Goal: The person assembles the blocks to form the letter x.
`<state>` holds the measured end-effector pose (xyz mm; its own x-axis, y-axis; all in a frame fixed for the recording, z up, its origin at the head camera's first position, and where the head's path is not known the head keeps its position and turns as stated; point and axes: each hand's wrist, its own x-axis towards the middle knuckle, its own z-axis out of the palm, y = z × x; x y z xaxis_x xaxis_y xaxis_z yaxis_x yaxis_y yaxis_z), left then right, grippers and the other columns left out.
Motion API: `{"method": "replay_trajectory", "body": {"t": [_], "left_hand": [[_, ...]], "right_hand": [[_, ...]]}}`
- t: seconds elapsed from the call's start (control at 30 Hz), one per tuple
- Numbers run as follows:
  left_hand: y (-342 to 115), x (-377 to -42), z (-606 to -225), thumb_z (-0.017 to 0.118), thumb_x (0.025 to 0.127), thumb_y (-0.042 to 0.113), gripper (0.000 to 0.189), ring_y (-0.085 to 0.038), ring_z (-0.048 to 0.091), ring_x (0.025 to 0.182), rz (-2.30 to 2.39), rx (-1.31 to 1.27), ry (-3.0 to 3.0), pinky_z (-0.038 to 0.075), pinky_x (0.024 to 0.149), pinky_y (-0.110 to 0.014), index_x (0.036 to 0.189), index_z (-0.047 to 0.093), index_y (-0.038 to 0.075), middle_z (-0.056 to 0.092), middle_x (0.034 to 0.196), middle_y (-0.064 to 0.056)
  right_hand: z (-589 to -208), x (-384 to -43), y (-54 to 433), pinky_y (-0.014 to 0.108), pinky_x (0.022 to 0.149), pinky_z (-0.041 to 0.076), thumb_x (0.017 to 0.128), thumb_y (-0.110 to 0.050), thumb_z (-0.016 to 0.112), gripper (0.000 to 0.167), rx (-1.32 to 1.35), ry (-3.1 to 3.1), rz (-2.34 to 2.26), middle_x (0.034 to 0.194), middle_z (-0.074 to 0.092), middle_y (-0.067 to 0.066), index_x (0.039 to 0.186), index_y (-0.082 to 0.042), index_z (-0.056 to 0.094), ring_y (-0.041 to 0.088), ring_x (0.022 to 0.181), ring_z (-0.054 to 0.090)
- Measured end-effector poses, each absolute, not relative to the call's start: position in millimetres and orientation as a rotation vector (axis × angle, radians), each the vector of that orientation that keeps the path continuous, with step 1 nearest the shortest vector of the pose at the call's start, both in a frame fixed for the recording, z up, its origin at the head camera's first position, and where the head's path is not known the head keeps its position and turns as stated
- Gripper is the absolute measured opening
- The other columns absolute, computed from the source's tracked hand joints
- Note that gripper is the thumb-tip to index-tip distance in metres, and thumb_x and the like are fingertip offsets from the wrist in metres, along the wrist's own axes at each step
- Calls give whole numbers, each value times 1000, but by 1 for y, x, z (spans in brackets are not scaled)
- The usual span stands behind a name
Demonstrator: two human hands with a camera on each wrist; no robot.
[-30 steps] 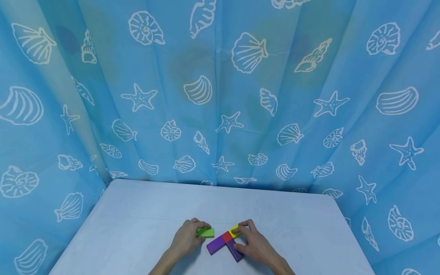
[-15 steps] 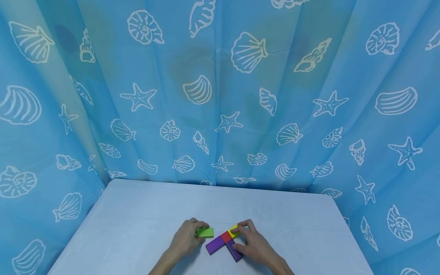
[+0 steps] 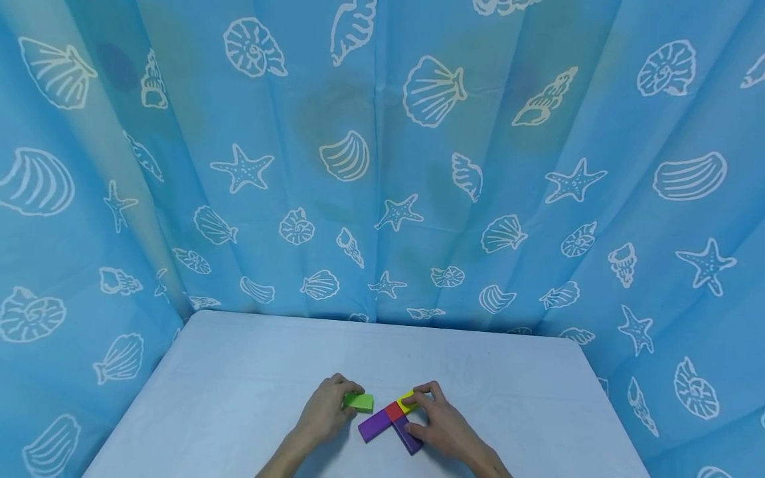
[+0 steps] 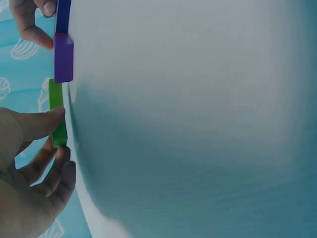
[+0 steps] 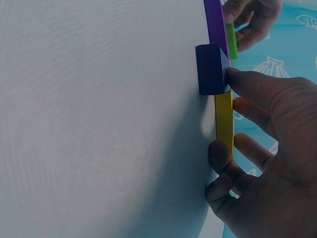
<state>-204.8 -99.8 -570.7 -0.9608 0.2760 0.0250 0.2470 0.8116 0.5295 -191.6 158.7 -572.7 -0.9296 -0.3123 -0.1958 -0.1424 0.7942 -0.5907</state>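
In the head view my left hand pinches a light green block between thumb and fingers. A small gap parts this block from a group of blocks on the table. The group has a purple block, a red block in the middle, a yellow block and a dark purple block. My right hand holds the group, its fingers at the yellow block and its thumb against the dark purple one. The right wrist view shows fingers along the yellow block, partly covering it.
Beneath the blocks is a white-covered table with rounded far corners. Behind it and along both sides hangs a blue curtain with white shells and starfish.
The green block has shifted and turned very slightly, with my left hand a touch farther from me. My right hand and the grouped blocks stay in place.
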Motion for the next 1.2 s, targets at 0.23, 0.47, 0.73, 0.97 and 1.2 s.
{"method": "replay_trajectory", "body": {"t": [0.23, 0.47, 0.73, 0.97, 1.2], "left_hand": [[-91, -214, -561, 80, 82, 9, 32, -21, 61, 102, 818, 522, 2967, 52, 92, -44, 112, 75, 20, 65, 106, 2], [-82, -232, -562, 76, 86, 2, 37, -16, 59, 107, 681, 768, 2958, 52, 97, -35, 115, 74, 25, 64, 111, 6], [-76, -247, -560, 75, 85, -1, 43, -14, 58, 112, 604, 944, 2843, 49, 102, -33, 116, 74, 29, 64, 117, 8], [-74, -246, -563, 74, 85, -4, 47, -14, 57, 116, 609, 929, 2782, 48, 104, -35, 118, 74, 28, 64, 119, 9], [-73, -247, -566, 75, 84, -4, 48, -15, 57, 117, 614, 937, 2782, 47, 105, -36, 119, 73, 29, 64, 121, 9]], "right_hand": [[-574, -194, 157, 55, 98, 49, 89, -36, 76, 41, -303, 2687, -846, 138, 40, 6, 126, -26, 64, 25, 110, 57], [-574, -192, 158, 54, 98, 49, 89, -37, 76, 40, -322, 2697, -838, 137, 40, 5, 127, -27, 64, 25, 110, 56], [-573, -192, 161, 53, 96, 50, 90, -39, 75, 41, -369, 2686, -854, 137, 39, 4, 127, -28, 63, 22, 106, 56], [-575, -193, 162, 51, 93, 51, 90, -41, 75, 42, -388, 2690, -838, 136, 39, 3, 128, -28, 63, 19, 103, 56], [-574, -193, 162, 53, 95, 50, 90, -39, 75, 42, -368, 2683, -853, 137, 39, 4, 128, -27, 63, 21, 105, 56]]}}
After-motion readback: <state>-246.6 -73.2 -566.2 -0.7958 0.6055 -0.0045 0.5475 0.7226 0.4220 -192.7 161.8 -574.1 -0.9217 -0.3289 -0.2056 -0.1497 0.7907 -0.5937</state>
